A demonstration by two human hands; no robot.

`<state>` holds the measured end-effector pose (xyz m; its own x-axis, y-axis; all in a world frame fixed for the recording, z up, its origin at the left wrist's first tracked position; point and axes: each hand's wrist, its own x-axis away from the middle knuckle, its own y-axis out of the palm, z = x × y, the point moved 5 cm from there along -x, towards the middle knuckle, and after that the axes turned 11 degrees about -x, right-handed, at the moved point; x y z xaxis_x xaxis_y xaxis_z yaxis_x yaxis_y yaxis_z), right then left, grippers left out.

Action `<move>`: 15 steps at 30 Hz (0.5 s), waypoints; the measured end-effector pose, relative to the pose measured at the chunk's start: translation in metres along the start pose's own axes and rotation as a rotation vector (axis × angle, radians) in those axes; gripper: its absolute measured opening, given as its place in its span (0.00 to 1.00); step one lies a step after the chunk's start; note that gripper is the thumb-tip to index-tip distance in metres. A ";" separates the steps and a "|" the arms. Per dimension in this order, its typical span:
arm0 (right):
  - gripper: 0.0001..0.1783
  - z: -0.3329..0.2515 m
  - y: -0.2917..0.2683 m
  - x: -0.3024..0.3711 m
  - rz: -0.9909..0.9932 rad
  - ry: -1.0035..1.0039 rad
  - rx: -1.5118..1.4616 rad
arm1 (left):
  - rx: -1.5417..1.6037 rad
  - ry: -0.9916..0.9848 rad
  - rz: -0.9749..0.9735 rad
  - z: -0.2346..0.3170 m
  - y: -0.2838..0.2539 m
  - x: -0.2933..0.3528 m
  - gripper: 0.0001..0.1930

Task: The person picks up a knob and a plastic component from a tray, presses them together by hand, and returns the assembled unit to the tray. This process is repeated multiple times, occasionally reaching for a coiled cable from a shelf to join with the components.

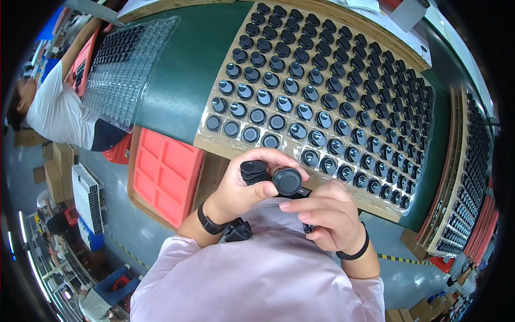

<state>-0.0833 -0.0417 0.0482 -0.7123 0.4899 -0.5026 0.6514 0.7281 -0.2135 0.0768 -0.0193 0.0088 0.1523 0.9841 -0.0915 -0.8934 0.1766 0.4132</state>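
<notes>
Close to my chest, my left hand (249, 185) is closed around black round pieces. One is a round black lens-like part (287, 181) with its flat grey-black end facing up, pinched between thumb and fingers. Beside it in the same hand is a small stack of black caps (254, 170). My right hand (335, 214) is just to the right, its fingers curled and the index finger pointing toward the lens-like part. A small dark piece (308, 227) shows below its fingers, too hidden to name. Ahead lies a clear blister tray (201, 131) filled with rows of similar black parts.
Red divided trays (166, 177) sit in a carton at left. On the green table (177, 80), a clear tray (115, 102) lies far left, where a co-worker (59, 110) reaches. Stacked filled trays (456, 188) stand at right. Black bands circle both wrists.
</notes>
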 end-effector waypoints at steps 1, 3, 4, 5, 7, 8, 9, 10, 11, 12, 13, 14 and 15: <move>0.14 0.000 0.000 0.000 -0.015 0.010 -0.030 | 0.011 -0.002 -0.001 0.000 0.000 0.000 0.26; 0.14 -0.003 -0.001 -0.001 0.004 0.005 -0.064 | 0.008 -0.011 -0.004 0.002 0.001 -0.001 0.25; 0.13 -0.004 -0.002 -0.001 0.024 0.001 -0.097 | 0.004 -0.020 -0.009 0.004 0.002 -0.001 0.25; 0.13 -0.005 -0.004 -0.001 0.045 -0.004 -0.130 | 0.000 -0.030 -0.014 0.004 0.003 -0.002 0.25; 0.13 -0.002 -0.003 -0.003 0.060 -0.013 -0.087 | 0.005 -0.019 -0.016 0.002 0.003 -0.002 0.25; 0.13 -0.001 -0.003 -0.004 0.075 -0.022 -0.043 | 0.009 -0.008 -0.018 0.001 0.002 -0.003 0.25; 0.14 0.000 -0.003 -0.005 0.089 -0.030 -0.002 | 0.013 0.003 -0.018 0.001 0.002 -0.002 0.25; 0.14 0.000 -0.004 -0.006 0.089 -0.030 -0.002 | 0.012 0.003 -0.017 0.001 0.001 -0.002 0.25; 0.14 0.000 -0.007 -0.006 0.086 -0.024 -0.049 | 0.013 -0.001 -0.004 0.000 0.000 -0.001 0.24; 0.15 0.000 -0.009 -0.007 0.083 -0.017 -0.095 | 0.013 -0.005 0.008 0.000 -0.001 -0.001 0.24; 0.16 0.000 -0.010 -0.007 0.080 -0.010 -0.142 | 0.014 -0.010 0.021 -0.001 -0.001 0.000 0.23; 0.16 -0.001 -0.009 -0.006 0.080 -0.008 -0.142 | 0.015 -0.011 0.022 -0.001 -0.002 0.000 0.23; 0.17 0.001 -0.012 -0.003 0.175 0.059 -0.144 | -0.074 0.039 0.036 0.001 -0.002 -0.002 0.23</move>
<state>-0.0886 -0.0530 0.0515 -0.6085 0.6392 -0.4703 0.7255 0.6882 -0.0034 0.0791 -0.0212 0.0088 0.1040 0.9881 -0.1136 -0.9268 0.1377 0.3493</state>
